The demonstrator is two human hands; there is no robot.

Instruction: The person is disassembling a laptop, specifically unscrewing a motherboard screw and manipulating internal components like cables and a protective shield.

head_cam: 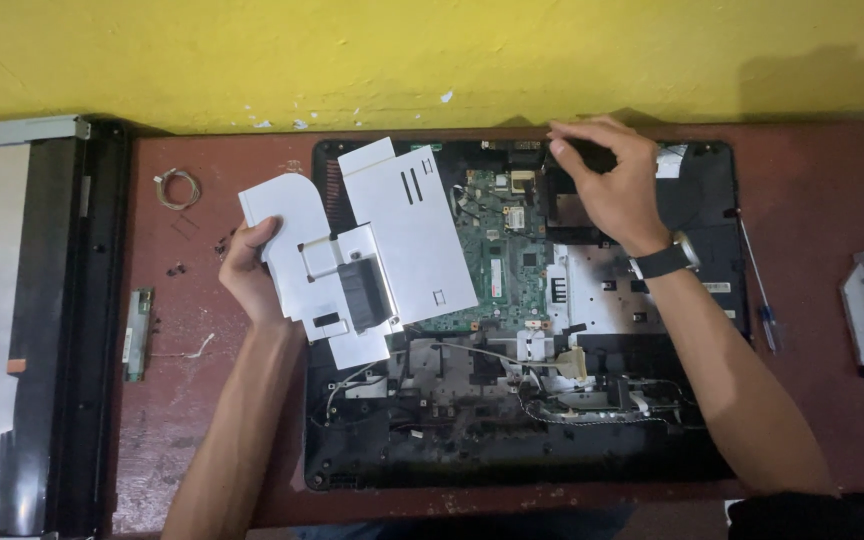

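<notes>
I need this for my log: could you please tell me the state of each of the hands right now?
Left hand: closed on the white sheet-metal cover, held above the open computer chassis.
Right hand: gripping a black part at the chassis's top edge.

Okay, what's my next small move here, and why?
Probably set the white shield down on the table: your left hand holds it over the green board, blocking the view, while your right hand grips a black part.

Display panel point(12, 320) cut off left
</notes>
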